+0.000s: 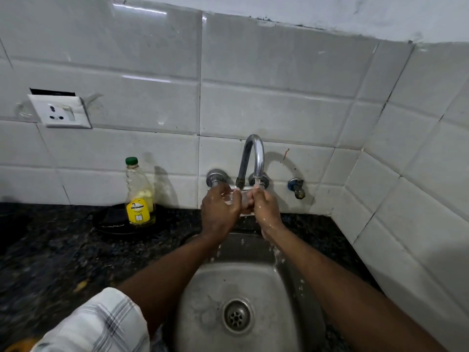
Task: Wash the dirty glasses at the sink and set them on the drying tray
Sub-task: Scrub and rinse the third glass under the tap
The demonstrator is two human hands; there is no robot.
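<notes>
Glass (245, 199) gripped btwn left hand (219, 208) & right hand (266, 210) — under tap (256, 158).

Sink (203, 288): open bowl, room inside.
Back: the tap (254, 154) hangs over it.
Left: a soap bottle (140, 199) stands there.
Right: the tiled wall (418, 199) is close.

Just two bare hands and forearms really. Plain left hand (219, 209) and right hand (266, 212), right one wet and glossy with droplets along the wrist. Wearing a loose white sleeve (101, 323) on the left arm, thin grey and darker lines crossing in a check pattern, soft folds in the fabric, ending partway up the arm. Bare right forearm (355, 295) all the way to the edge of view.
</notes>
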